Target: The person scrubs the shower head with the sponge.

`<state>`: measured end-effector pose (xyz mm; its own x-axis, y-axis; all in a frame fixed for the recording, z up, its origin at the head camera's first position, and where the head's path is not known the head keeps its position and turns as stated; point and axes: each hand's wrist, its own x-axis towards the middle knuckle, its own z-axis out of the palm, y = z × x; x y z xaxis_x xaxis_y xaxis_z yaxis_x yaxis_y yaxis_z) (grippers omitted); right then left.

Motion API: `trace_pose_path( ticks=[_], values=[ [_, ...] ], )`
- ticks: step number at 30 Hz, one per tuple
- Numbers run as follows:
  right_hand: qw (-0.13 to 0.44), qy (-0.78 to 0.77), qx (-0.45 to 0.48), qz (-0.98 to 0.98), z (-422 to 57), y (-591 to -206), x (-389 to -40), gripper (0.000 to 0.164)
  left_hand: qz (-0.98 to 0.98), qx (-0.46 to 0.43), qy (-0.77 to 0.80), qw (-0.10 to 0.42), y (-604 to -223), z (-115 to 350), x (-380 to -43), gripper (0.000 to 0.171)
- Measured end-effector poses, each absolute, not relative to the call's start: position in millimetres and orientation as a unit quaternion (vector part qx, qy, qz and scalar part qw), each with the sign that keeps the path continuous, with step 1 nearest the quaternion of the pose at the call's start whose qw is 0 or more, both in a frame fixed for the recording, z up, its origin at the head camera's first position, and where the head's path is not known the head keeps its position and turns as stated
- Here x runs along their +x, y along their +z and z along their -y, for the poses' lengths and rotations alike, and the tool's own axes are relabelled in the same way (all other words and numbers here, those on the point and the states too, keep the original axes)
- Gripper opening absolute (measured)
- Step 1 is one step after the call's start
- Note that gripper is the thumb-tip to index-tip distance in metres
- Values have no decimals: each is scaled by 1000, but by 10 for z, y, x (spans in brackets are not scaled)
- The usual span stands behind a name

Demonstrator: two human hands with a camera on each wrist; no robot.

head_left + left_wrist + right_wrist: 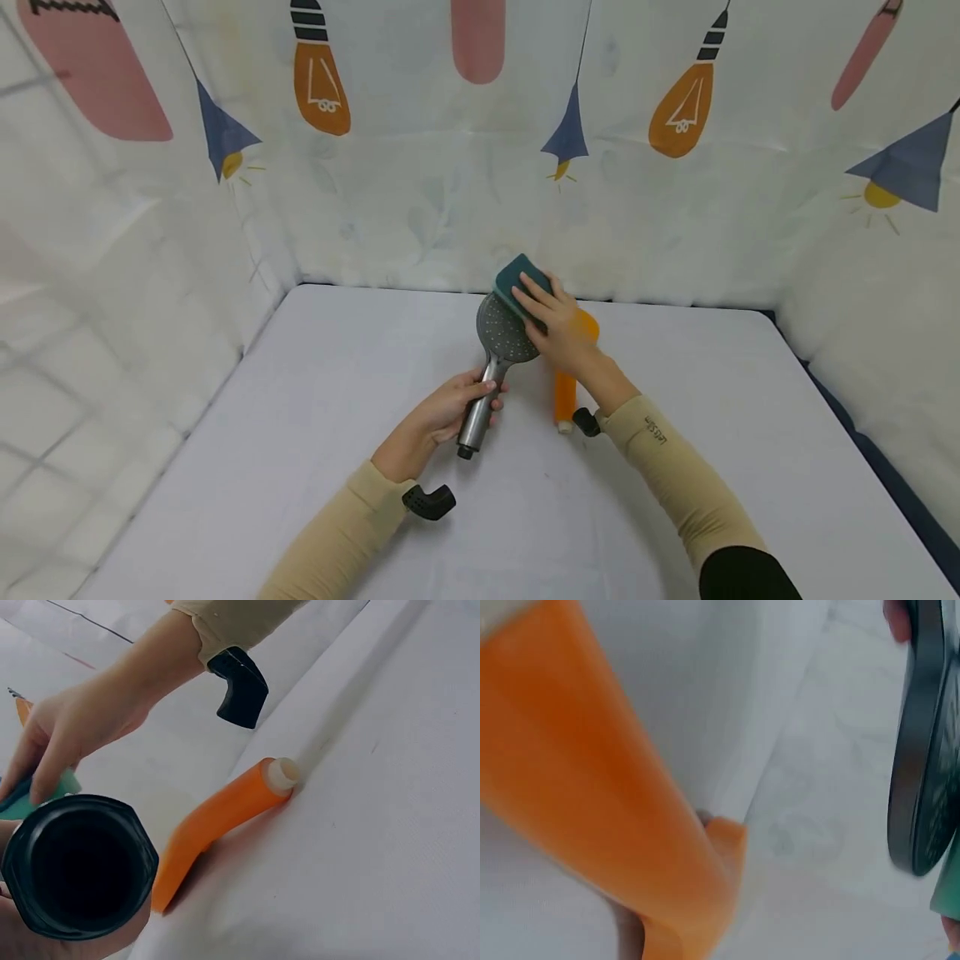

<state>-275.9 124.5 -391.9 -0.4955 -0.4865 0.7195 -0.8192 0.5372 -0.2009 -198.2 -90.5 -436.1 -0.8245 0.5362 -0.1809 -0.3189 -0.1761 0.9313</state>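
A silver-grey shower head (501, 327) is held up over the table, tilted, its round dotted face showing in the head view. My left hand (452, 405) grips its handle, thumb across the front. In the left wrist view the handle's dark hollow end (79, 866) looks straight at the camera. My right hand (558, 323) holds a teal sponge (513, 278) at the upper right edge of the face, fingers spread over its back. The right wrist view shows the shower head's dark rim (915, 765) beside the sponge (949, 881). Part of the face is hidden behind sponge and fingers.
An orange shower head (565, 398) with a pale threaded end lies on the white table (337, 375), partly under my right hand in the head view. Cloth walls printed with lamps and bulbs (322, 87) stand along the table's back and left edges.
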Motion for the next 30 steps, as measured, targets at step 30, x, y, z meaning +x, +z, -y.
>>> trace_pose_path(
  ticks=[30],
  values=[
    [305, 227, 479, 791, -1252, -4021, -2569, 52, -578, 93, 764, 272, -4356, 832, -2028, 49]
  ],
)
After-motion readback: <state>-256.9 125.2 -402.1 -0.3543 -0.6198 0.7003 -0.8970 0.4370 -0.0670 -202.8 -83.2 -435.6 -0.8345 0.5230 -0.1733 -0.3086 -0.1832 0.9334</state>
